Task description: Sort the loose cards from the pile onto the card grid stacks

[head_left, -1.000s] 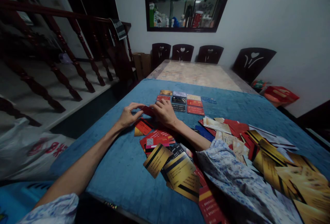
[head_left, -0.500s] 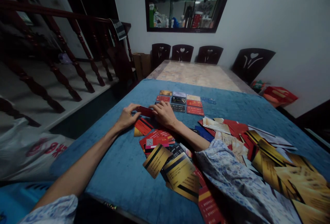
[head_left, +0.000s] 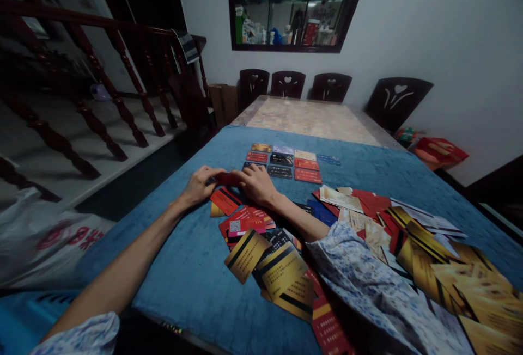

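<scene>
A dark red card [head_left: 229, 179] is held between my two hands, just above the blue cloth [head_left: 183, 268]. My left hand [head_left: 200, 186] pinches its left end, while my right hand [head_left: 257, 183] has its fingers on the right end and partly covers it. Beyond my hands lie several cards in neat rows, among them a black card [head_left: 281, 159] and a red card [head_left: 308, 175]. Closer to me is a loose pile with an orange-red card [head_left: 225, 200] that has a black stripe, and gold cards [head_left: 247, 255] under my right forearm's near side.
To the right spreads a heap of gold cards [head_left: 433, 240], red envelopes [head_left: 373, 201] and papers. The bare marble tabletop [head_left: 310, 118] shows past the cloth, with dark chairs [head_left: 330, 87] behind it. A white plastic bag [head_left: 49, 240] stands left of the table, near a wooden railing [head_left: 114, 44].
The red card has tipped slightly and lowered a little between my hands. Both hands keep their hold on it. The whole view has shifted slightly; the other cards look unmoved.
</scene>
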Action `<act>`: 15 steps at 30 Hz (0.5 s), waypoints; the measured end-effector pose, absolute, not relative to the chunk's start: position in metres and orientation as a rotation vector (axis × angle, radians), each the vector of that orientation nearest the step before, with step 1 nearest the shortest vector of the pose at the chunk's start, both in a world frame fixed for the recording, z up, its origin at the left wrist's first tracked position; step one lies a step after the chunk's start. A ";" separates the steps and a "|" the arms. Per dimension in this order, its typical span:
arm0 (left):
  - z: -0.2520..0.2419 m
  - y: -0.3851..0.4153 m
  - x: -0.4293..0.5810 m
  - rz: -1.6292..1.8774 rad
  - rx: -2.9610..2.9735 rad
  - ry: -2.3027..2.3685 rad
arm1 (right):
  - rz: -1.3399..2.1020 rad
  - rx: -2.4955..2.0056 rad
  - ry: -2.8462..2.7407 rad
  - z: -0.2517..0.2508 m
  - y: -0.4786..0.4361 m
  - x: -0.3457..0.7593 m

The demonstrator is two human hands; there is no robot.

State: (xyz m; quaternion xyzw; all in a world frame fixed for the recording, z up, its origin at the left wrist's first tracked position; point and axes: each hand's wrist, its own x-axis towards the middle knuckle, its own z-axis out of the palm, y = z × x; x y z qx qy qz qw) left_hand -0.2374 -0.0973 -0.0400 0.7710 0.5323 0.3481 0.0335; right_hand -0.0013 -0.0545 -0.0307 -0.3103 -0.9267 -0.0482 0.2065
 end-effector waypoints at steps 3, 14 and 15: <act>-0.040 -0.097 -0.237 1.071 2.359 1.647 | -0.125 -0.877 -2.595 -0.031 -0.054 -0.001; -0.045 -0.092 -0.234 1.079 2.307 1.716 | -0.126 -0.956 -2.621 -0.026 -0.054 -0.002; -0.045 -0.092 -0.234 1.085 2.298 1.716 | -0.128 -0.964 -2.619 -0.025 -0.053 -0.002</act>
